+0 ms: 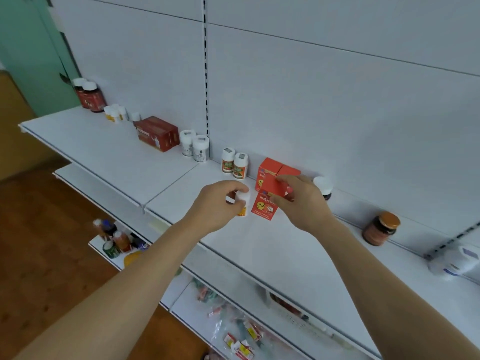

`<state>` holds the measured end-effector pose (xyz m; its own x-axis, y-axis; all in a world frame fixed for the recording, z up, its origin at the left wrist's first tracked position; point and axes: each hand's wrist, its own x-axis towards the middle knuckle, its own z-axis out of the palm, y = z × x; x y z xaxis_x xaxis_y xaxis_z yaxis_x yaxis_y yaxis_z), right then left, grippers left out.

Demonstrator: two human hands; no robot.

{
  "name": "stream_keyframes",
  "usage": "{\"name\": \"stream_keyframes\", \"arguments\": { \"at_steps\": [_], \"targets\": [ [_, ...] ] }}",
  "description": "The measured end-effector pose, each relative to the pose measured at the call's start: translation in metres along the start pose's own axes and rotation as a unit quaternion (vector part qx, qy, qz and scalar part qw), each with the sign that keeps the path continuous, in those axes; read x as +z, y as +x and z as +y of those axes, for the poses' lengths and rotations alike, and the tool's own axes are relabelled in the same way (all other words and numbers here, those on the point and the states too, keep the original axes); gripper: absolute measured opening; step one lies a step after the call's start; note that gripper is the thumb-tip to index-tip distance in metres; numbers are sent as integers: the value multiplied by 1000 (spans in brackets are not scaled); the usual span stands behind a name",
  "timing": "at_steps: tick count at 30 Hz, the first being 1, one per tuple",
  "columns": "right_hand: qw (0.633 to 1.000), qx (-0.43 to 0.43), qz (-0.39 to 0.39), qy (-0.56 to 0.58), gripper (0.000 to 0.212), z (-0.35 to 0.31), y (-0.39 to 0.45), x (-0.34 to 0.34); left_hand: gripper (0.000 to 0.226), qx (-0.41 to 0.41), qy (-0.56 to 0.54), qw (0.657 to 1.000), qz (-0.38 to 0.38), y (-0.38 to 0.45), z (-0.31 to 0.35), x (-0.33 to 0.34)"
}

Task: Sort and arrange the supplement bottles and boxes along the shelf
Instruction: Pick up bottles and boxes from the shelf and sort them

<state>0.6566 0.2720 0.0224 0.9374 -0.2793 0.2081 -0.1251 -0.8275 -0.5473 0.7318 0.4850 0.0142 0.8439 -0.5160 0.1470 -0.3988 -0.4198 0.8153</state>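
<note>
My left hand (217, 205) grips a small white-capped bottle with a yellow label (243, 203) over the white shelf (249, 245). My right hand (298, 201) holds a red box with a cartoon face (266, 203), its base near the shelf. Another red box (271, 168) stands behind it at the back wall. Two white-capped bottles with red-green labels (235, 163) stand to the left of it. A dark bottle with a white cap (324, 187) is partly hidden behind my right hand.
Along the back to the left stand two white bottles (194, 148), a dark red carton (157, 133), small yellow-labelled bottles (115, 114) and two dark red bottles (89, 96). A brown jar with an orange lid (381, 228) and a white bottle lying down (457, 261) are at the right. Lower shelves hold mixed goods.
</note>
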Motion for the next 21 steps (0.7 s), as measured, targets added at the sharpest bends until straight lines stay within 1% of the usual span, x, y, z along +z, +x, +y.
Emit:
{"name": "stream_keyframes", "arguments": {
  "at_steps": [3,6,10,13,16,21],
  "targets": [
    [1000,9,13,-16,54,5,30,16,26,21,24,999,-16,29,-9,-3],
    [1000,15,2,-27,55,8,51,31,27,22,36,999,-32,57,-19,-8],
    [999,17,7,-34,55,11,63,52,25,26,33,998,-42,89,-30,-13],
    [998,20,11,-51,54,12,62,63,25,33,28,997,-68,104,-40,-12],
    [996,22,44,-80,53,7,59,69,25,47,26,994,-93,116,-50,-14],
    [984,58,91,-144,53,-4,53,82,25,83,9,985,-153,127,-63,-21]
  ]
}}
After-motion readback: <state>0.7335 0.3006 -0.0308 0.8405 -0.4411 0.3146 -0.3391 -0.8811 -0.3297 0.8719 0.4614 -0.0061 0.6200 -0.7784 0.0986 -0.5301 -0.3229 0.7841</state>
